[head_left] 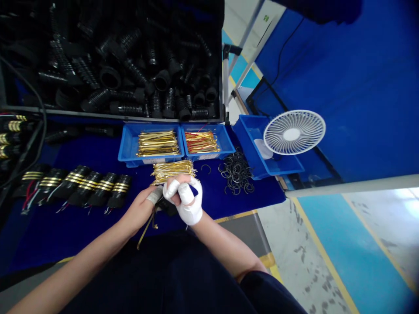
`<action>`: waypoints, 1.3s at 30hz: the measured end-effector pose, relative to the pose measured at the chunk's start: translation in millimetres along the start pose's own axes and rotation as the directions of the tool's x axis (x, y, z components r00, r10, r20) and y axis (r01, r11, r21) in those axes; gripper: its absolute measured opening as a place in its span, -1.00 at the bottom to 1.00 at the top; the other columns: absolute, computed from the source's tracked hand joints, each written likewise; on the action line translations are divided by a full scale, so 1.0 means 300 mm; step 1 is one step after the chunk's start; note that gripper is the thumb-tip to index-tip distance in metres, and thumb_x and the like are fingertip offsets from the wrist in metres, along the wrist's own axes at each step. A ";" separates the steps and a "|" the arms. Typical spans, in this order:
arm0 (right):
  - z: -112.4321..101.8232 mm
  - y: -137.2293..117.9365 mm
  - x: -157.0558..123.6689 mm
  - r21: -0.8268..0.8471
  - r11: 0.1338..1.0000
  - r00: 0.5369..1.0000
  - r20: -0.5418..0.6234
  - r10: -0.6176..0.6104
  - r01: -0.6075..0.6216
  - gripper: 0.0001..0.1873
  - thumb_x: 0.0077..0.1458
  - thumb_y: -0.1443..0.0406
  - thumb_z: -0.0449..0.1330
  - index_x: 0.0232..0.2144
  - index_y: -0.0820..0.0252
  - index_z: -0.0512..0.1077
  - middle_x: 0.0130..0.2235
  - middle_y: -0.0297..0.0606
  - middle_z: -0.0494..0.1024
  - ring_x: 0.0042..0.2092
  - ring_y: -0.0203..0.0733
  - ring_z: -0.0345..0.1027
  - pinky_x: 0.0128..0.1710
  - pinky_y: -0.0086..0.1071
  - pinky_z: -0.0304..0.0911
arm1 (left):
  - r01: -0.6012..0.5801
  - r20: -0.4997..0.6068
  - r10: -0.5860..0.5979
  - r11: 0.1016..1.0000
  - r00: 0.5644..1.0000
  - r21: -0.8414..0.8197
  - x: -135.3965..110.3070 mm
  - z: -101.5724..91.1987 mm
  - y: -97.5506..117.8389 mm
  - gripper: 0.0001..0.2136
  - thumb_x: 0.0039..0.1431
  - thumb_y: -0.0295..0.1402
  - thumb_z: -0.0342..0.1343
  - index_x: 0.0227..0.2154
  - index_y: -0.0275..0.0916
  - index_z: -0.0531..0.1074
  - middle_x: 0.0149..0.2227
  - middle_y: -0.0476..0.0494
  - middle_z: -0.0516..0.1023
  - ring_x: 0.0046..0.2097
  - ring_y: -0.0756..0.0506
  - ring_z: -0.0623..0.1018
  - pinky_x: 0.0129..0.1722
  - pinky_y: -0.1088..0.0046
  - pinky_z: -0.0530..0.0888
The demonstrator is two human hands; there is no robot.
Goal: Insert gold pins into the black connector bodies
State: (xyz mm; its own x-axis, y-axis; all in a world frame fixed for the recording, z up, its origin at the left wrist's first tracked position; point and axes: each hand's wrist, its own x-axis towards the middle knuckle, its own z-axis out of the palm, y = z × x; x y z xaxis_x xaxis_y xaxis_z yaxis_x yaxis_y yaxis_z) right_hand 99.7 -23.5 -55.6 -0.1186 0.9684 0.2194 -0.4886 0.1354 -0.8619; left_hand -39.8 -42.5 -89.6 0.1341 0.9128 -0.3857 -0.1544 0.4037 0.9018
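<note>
My left hand (147, 204), its thumb taped, is closed on a black part (167, 206) that is mostly hidden by my fingers. A thin gold strip (145, 232) hangs below this hand. My right hand (187, 201), wrapped in white tape, is curled shut against the left one. Whatever its fingers pinch is hidden. Just beyond both hands lies a pile of gold strips (173, 169) on the blue cloth (209, 200). A heap of dark open rings (236, 172) lies to the right of them.
Behind the pile stand a blue bin of gold strips (121, 150) and a blue bin of red and gold strips (231, 146). Black cylinders with gold bands (94, 187) line the left. A large crate (144, 117) holds black ribbed parts. A white fan (294, 133) stands right.
</note>
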 end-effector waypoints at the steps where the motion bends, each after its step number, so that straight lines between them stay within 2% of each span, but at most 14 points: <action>1: -0.012 -0.021 0.014 -0.113 0.993 0.998 0.056 0.031 -0.024 -0.54 0.22 -0.08 0.17 -0.53 0.10 0.44 -0.68 -0.45 0.23 -0.63 -0.28 0.13 -0.56 -0.35 0.15 | 0.029 0.020 -0.028 0.999 0.999 -0.038 -0.005 0.000 0.000 -0.74 0.12 -0.16 0.30 -0.32 -0.29 0.60 -0.29 -0.17 0.65 -0.19 -0.20 0.58 -0.13 0.34 0.50; 3: -0.057 -0.069 0.058 -0.456 0.889 0.981 0.189 0.049 0.043 -0.66 0.28 0.05 0.15 -0.43 0.11 0.48 -0.51 -0.35 0.46 -0.46 -0.23 0.35 -0.35 -0.32 0.33 | 0.115 0.067 -0.107 0.984 0.992 -0.137 -0.017 0.000 0.007 -0.72 0.15 -0.16 0.30 -0.25 -0.30 0.59 -0.25 -0.20 0.65 -0.18 -0.18 0.60 -0.11 0.35 0.51; 6: -0.176 -0.130 0.180 -0.842 0.451 0.944 0.329 -0.008 0.297 -0.84 0.27 0.28 0.13 -0.21 0.11 0.53 -0.14 -0.22 0.59 -0.08 -0.14 0.46 -0.01 -0.28 0.34 | 0.206 0.090 -0.188 0.935 0.978 -0.289 -0.034 -0.008 0.036 -0.69 0.11 -0.19 0.35 -0.19 -0.31 0.58 -0.22 -0.25 0.66 -0.19 -0.17 0.63 -0.14 0.37 0.54; 9: -0.313 -0.148 0.357 -0.937 0.152 0.949 0.316 -0.013 0.314 -0.69 0.20 0.46 0.09 -0.07 0.13 0.50 0.02 -0.21 0.56 0.06 -0.14 0.43 0.08 -0.32 0.30 | 0.246 0.116 -0.220 0.917 0.968 -0.313 -0.042 -0.022 0.072 -0.67 0.09 -0.19 0.38 -0.17 -0.28 0.54 -0.19 -0.26 0.66 -0.21 -0.20 0.65 -0.21 0.31 0.60; 12: -0.407 -0.127 0.512 -0.954 -0.096 0.948 0.262 0.182 0.283 -0.64 0.16 0.50 0.10 -0.06 0.10 0.51 0.02 -0.26 0.58 0.04 -0.11 0.46 0.07 -0.32 0.31 | 0.273 0.105 -0.252 0.890 0.962 -0.364 -0.042 -0.034 0.101 -0.63 0.09 -0.12 0.36 -0.11 -0.20 0.49 -0.24 -0.22 0.65 -0.31 -0.20 0.65 -0.33 0.25 0.63; 15: -0.437 -0.095 0.589 -0.936 -0.216 0.939 0.216 0.269 0.277 -0.64 0.15 0.47 0.14 -0.07 0.06 0.53 -0.01 -0.24 0.59 -0.04 -0.04 0.50 -0.02 -0.27 0.35 | 0.317 0.128 -0.291 0.823 0.948 -0.471 -0.043 -0.044 0.124 -0.58 0.16 0.00 0.25 -0.11 -0.24 0.51 -0.34 -0.20 0.61 -0.40 -0.15 0.62 -0.38 0.23 0.63; 20: -0.433 -0.089 0.577 -0.935 -0.256 0.958 0.193 0.212 0.245 -0.65 0.10 0.48 0.14 -0.10 0.09 0.53 0.02 -0.15 0.54 -0.13 -0.04 0.51 -0.12 -0.26 0.36 | 0.299 0.171 -0.247 0.731 0.954 -0.613 -0.054 -0.059 0.153 -0.63 0.27 -0.05 0.15 -0.34 -0.34 0.52 -0.43 -0.13 0.51 -0.42 -0.08 0.56 -0.22 0.18 0.65; 23: -0.429 -0.129 0.551 -0.973 -0.082 0.974 0.220 -0.048 0.216 -0.74 0.16 0.44 0.11 -0.14 0.13 0.49 0.01 -0.13 0.51 -0.05 -0.05 0.47 -0.06 -0.26 0.35 | 0.256 0.071 -0.287 0.682 0.955 -0.685 -0.055 -0.064 0.160 -0.65 0.33 -0.11 0.08 -0.26 -0.36 0.52 -0.32 -0.21 0.57 -0.31 -0.15 0.61 0.02 -0.05 0.56; 26: -0.406 -0.204 0.523 -0.848 0.476 0.916 0.029 -0.400 0.234 -0.88 0.26 0.30 0.09 -0.21 0.10 0.43 -0.19 -0.23 0.54 -0.30 -0.21 0.43 -0.30 -0.35 0.37 | 0.238 0.012 -0.323 0.672 0.946 -0.701 -0.051 -0.065 0.171 -0.67 0.38 -0.19 0.02 -0.09 -0.39 0.51 -0.13 -0.33 0.60 -0.19 -0.22 0.64 0.08 -0.12 0.51; 28: -0.371 -0.265 0.490 -0.550 0.803 0.927 -0.131 -0.352 0.228 -0.89 0.28 0.18 0.12 -0.21 0.05 0.40 -0.30 -0.35 0.48 -0.57 -0.38 0.16 -0.57 -0.44 0.18 | 0.206 0.008 -0.282 0.684 0.959 -0.700 -0.051 -0.063 0.185 -0.71 0.39 -0.26 0.02 -0.03 -0.34 0.49 -0.11 -0.30 0.60 -0.19 -0.19 0.64 0.10 -0.13 0.50; 29: -0.348 -0.294 0.466 -0.394 0.898 0.951 -0.146 -0.274 0.198 -0.86 0.27 0.13 0.15 -0.23 0.04 0.40 -0.35 -0.40 0.44 -0.63 -0.44 0.00 -0.64 -0.47 0.05 | 0.188 0.014 -0.250 0.690 0.968 -0.699 -0.052 -0.060 0.194 -0.73 0.39 -0.27 0.02 -0.01 -0.31 0.49 -0.14 -0.27 0.61 -0.22 -0.17 0.64 0.10 -0.14 0.49; 32: -0.261 -0.347 0.362 -0.189 0.975 0.987 -0.088 -0.135 0.117 -0.82 0.18 0.12 0.29 -0.30 0.06 0.44 -0.43 -0.46 0.35 -0.65 -0.50 -0.14 -0.67 -0.49 -0.08 | 0.156 0.046 -0.170 0.716 0.984 -0.680 -0.065 -0.042 0.218 -0.71 0.38 -0.19 0.03 0.00 -0.24 0.48 -0.24 -0.23 0.60 -0.30 -0.11 0.61 0.12 -0.17 0.45; 36: -0.140 -0.310 0.195 -0.383 0.922 0.997 0.071 -0.030 0.055 -0.87 0.03 0.29 0.42 -0.35 0.09 0.54 -0.35 -0.39 0.49 -0.48 -0.39 0.28 -0.49 -0.44 0.23 | 0.074 -0.030 -0.114 0.801 0.993 -0.594 -0.094 0.004 0.224 -0.66 0.32 -0.10 0.10 -0.01 -0.21 0.48 -0.30 -0.16 0.60 -0.34 -0.08 0.58 0.06 -0.06 0.52; 39: -0.067 -0.234 0.094 -0.510 0.860 0.982 0.141 0.126 -0.037 -0.92 0.08 0.29 0.37 -0.34 0.11 0.54 -0.37 -0.36 0.54 -0.38 -0.29 0.42 -0.32 -0.37 0.37 | 0.003 -0.078 -0.054 0.843 0.995 -0.539 -0.112 0.038 0.211 -0.56 0.23 0.01 0.18 -0.04 -0.27 0.51 -0.33 -0.15 0.60 -0.33 -0.09 0.59 -0.01 0.11 0.58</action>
State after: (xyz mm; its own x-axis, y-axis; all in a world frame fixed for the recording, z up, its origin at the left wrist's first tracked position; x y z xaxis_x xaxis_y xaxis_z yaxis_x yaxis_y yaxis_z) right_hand 148.0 -1.5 1.8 -0.3000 0.9384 0.1715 0.0248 0.1874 -0.9820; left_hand -42.9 -48.3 -17.5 0.0655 0.8917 -0.4478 -0.6568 0.3764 0.6534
